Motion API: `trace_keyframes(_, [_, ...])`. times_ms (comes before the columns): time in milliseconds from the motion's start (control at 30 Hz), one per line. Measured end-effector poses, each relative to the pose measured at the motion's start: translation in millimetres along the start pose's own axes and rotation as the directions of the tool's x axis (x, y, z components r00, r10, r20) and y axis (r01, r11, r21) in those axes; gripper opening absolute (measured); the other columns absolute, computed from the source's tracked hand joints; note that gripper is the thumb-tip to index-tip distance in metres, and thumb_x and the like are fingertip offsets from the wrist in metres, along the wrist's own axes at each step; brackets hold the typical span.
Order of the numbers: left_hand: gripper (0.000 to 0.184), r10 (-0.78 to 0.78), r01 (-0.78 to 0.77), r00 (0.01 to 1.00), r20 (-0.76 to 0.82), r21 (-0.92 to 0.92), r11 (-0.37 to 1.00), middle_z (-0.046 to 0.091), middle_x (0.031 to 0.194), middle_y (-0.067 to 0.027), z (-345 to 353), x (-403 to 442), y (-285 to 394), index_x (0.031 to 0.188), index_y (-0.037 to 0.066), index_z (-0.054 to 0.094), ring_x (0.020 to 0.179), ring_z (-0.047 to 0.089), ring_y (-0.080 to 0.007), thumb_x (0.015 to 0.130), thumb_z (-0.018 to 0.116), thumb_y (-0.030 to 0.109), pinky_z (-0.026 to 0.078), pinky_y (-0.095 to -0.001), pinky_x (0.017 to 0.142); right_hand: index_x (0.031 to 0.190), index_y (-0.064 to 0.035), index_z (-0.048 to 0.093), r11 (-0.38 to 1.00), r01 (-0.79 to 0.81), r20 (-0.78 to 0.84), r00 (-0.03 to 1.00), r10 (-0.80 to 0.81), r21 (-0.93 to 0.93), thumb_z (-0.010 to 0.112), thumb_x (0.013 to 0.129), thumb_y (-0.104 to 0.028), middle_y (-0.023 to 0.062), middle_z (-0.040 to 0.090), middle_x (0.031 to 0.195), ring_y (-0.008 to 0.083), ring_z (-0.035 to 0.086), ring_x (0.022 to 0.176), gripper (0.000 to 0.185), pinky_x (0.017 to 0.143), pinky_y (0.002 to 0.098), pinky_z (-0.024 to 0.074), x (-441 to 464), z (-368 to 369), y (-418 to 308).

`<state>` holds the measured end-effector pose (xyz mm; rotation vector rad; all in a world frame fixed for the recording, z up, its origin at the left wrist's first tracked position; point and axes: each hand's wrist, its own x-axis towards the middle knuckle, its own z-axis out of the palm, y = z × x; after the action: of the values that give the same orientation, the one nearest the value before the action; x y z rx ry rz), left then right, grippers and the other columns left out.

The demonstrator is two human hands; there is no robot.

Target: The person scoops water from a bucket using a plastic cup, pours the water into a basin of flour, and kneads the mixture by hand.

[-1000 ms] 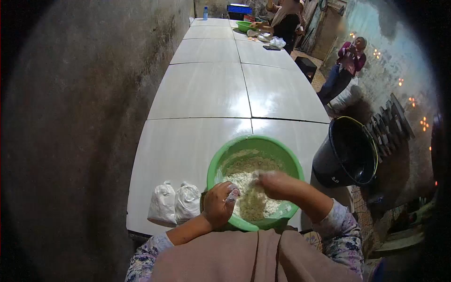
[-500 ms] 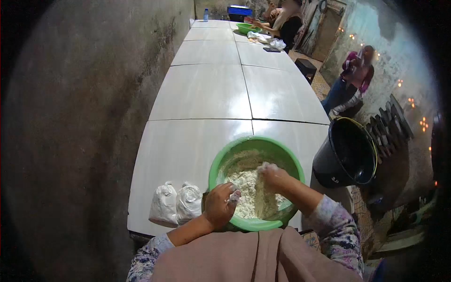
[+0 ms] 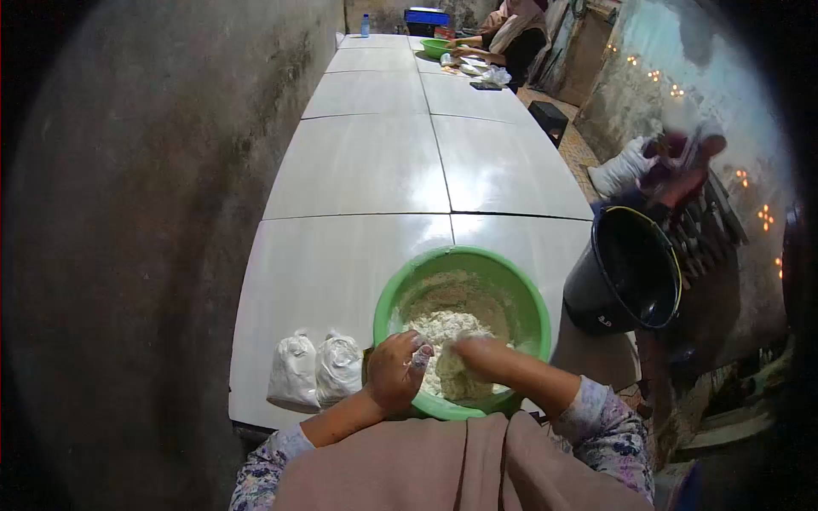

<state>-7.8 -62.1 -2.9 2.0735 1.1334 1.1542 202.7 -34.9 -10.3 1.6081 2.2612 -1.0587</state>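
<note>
A green plastic basin (image 3: 532,298) stands at the near end of the table, with crumbly white flour mix (image 3: 452,328) in its bottom. At the basin's left rim is my left hand (image 3: 397,368), closed over the edge, its thumb and fingertips dusted white. My right hand (image 3: 477,358) reaches into the basin from the right and is in the flour; motion smears its fingers, so their pose is unclear. Left of the basin, two clear bags of white powder, one (image 3: 292,373) beside the other (image 3: 339,371), touch or nearly touch my left hand's side.
A black bucket (image 3: 588,289) with a yellow handle stands right of the basin. The long white-tiled table (image 3: 358,162) runs along a wall. At its far end a person (image 3: 524,51) works at another green basin (image 3: 436,49). Another person (image 3: 682,162) bends beyond the bucket, near a white sack (image 3: 622,168).
My right hand has moved left and down through the flour. My left hand stays at the rim. The person beyond the bucket has bent over, and a white sack now shows there.
</note>
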Motion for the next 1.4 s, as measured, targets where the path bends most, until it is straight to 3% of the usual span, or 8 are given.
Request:
trace_keyframes(100, [0.041,0.014,-0.014,1.000,0.002,0.026,1.000,0.060,0.078,-0.0148,0.4,-0.8,-1.6,0.081,0.004,0.058,0.076,0.059,-0.0358,0.098,0.037,0.034,0.046,-0.0421,0.070,0.103,-0.0028,0.062,0.987,0.097,-0.240,0.963,-0.126,-0.131,0.056,0.083,-0.013,0.0241,0.065,0.090,0.0392,0.065,0.088,0.023,0.076,0.0478,0.0509,-5.2,-32.1,-8.4])
trace_keyframes(300, [0.035,-0.019,0.021,0.999,0.026,-0.066,0.998,0.054,0.082,-0.0181,1.7,-0.3,-2.7,0.084,0.001,0.055,0.078,0.053,-0.0397,0.094,0.045,0.033,0.043,-0.0465,0.070,0.090,-0.0009,0.063,0.958,-0.027,-0.305,0.950,-0.065,-0.286,0.055,0.083,-0.014,0.0221,0.065,0.081,0.0409,0.065,0.077,0.016,0.071,0.0503,0.0508,-8.1,-58.3,-21.2])
trace_keyframes(867, [0.040,-0.040,0.039,0.998,0.045,0.020,0.999,0.060,0.079,-0.0150,0.2,1.1,-1.3,0.081,0.004,0.058,0.077,0.058,-0.0357,0.097,0.038,0.034,0.045,-0.0424,0.071,0.105,0.0048,0.058,0.934,0.271,-0.425,0.892,-0.153,0.234,0.048,0.074,0.010,0.0277,0.063,0.101,0.0426,0.060,0.101,0.034,0.086,0.0458,0.0479,-18.7,-82.0,1.5])
trace_keyframes(967, [0.039,-0.042,0.041,0.998,0.042,0.016,0.999,0.059,0.079,-0.0151,0.2,0.6,-1.3,0.081,0.004,0.058,0.078,0.058,-0.0361,0.097,0.038,0.033,0.045,-0.0426,0.072,0.102,0.0035,0.060,0.987,-0.025,-0.375,0.923,0.083,0.156,0.052,0.076,0.005,0.0280,0.063,0.099,0.0439,0.060,0.098,0.027,0.083,0.0481,0.0482,-28.3,-93.5,-24.6])
trace_keyframes(1033, [0.038,-0.040,0.040,0.998,0.039,0.013,0.999,0.059,0.079,-0.0151,0.3,0.7,-0.5,0.081,0.004,0.058,0.078,0.058,-0.0362,0.097,0.038,0.033,0.045,-0.0427,0.072,0.101,0.0012,0.061,0.998,0.007,-0.425,0.905,0.020,0.062,0.054,0.080,-0.002,0.0280,0.062,0.098,0.0437,0.060,0.096,0.023,0.080,0.0493,0.0485,-25.0,-89.6,-21.6])
trace_keyframes(1233, [0.040,-0.043,0.043,0.999,0.024,0.010,0.999,0.059,0.079,-0.0154,3.1,-0.1,-2.6,0.080,0.003,0.057,0.078,0.058,-0.0354,0.098,0.037,0.033,0.045,-0.0428,0.071,0.142,-0.0069,0.033,0.989,-0.102,-0.125,0.988,0.088,-0.110,0.067,0.083,-0.036,0.0291,0.038,0.141,0.0413,0.044,0.127,0.074,0.106,0.0448,0.0360,8.0,-46.1,3.9])
trace_keyframes(1333, [0.038,-0.041,0.040,0.999,0.027,0.032,0.999,0.058,0.078,-0.0152,4.1,0.5,-5.2,0.080,0.003,0.058,0.077,0.058,-0.0355,0.097,0.038,0.031,0.045,-0.0426,0.071,0.146,-0.0106,0.028,0.987,-0.014,0.096,0.995,0.030,-0.157,0.059,0.086,-0.032,0.0296,0.034,0.143,0.0429,0.046,0.125,0.070,0.103,0.0462,0.0388,9.9,-24.4,-11.1])
trace_keyframes(1400, [0.037,-0.038,0.036,0.999,0.027,0.052,0.998,0.058,0.078,-0.0152,4.2,-0.5,-5.0,0.080,0.003,0.058,0.077,0.058,-0.0356,0.097,0.039,0.031,0.045,-0.0427,0.071,0.133,-0.0054,0.048,0.968,0.159,0.266,0.958,-0.105,-0.192,0.060,0.085,-0.025,0.0255,0.051,0.129,0.0402,0.055,0.114,0.054,0.094,0.0471,0.0447,5.7,-16.7,-19.1])
